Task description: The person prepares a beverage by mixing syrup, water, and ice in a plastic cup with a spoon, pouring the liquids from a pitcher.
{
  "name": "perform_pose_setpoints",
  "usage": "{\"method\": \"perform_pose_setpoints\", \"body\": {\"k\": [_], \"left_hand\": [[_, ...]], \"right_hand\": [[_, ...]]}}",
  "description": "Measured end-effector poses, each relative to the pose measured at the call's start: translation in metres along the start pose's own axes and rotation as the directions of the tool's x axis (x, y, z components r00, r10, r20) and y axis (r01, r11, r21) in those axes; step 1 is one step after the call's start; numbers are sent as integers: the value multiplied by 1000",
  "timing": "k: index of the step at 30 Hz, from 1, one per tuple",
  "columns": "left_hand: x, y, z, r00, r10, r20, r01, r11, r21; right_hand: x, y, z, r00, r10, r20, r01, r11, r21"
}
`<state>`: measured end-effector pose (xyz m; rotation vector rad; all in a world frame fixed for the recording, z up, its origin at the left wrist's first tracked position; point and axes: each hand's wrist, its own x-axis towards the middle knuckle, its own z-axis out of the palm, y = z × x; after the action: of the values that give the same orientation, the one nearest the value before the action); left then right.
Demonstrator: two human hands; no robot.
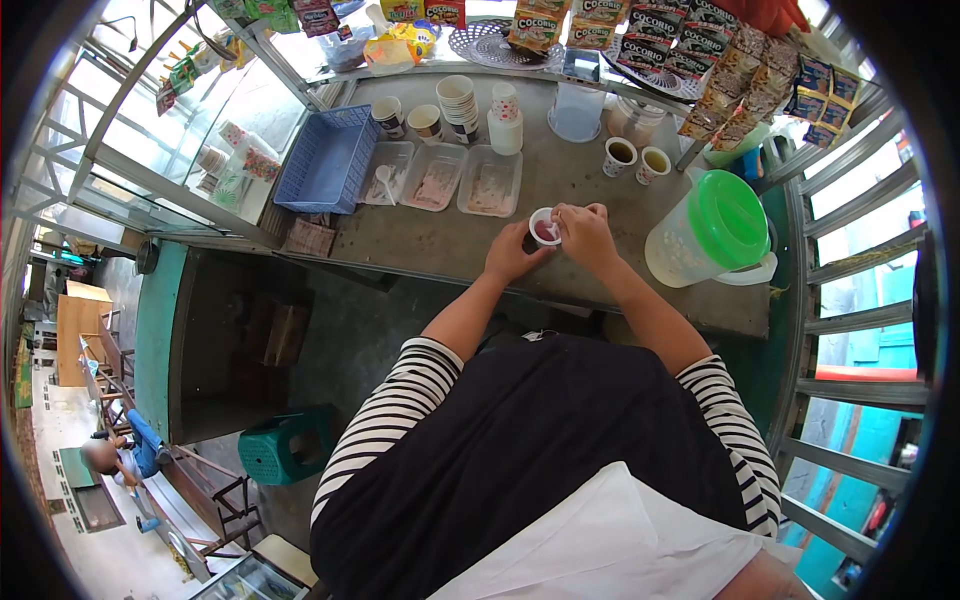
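My left hand (513,252) is wrapped round a small white cup (544,228) near the counter's front edge. Something reddish-pink shows inside the cup. My right hand (586,236) is closed in a pinch at the cup's right rim; whatever it grips, whitish and small, is mostly hidden by the fingers. Behind the cup stand two patterned paper cups (620,155) with dark or yellowish liquid. To the left lie clear plastic trays (490,182) with pinkish contents, one holding a white spoon (385,183).
A large pitcher with a green lid (728,222) stands at the right. Stacked paper cups (457,105) and a blue basket (325,160) are at the back left. Sachets (655,35) hang above. A green stool (285,452) is below; a person (130,455) sits far left.
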<state>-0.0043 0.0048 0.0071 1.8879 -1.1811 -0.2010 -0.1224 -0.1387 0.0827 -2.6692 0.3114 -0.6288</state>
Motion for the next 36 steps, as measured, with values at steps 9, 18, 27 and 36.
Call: {"method": "perform_pose_setpoints", "body": {"k": [9,18,27,36], "left_hand": [[12,-8,12,993,-107,47,117,873,-474],[13,-12,-13,981,-171,91,193,806,-559],[22,-33,-118,978,-120,171,194,824,-533],[51,-70,-248,988,-137,71,151,754,-639]], "right_hand": [[8,-4,0,999,-40,5,41,998,-43],[29,-31,-10,998,-49,45,48,999,21],[89,-87,10,1000,27,-6,-25,981,194],[166,-169,25,968,188,-169,-63,827,559]]}}
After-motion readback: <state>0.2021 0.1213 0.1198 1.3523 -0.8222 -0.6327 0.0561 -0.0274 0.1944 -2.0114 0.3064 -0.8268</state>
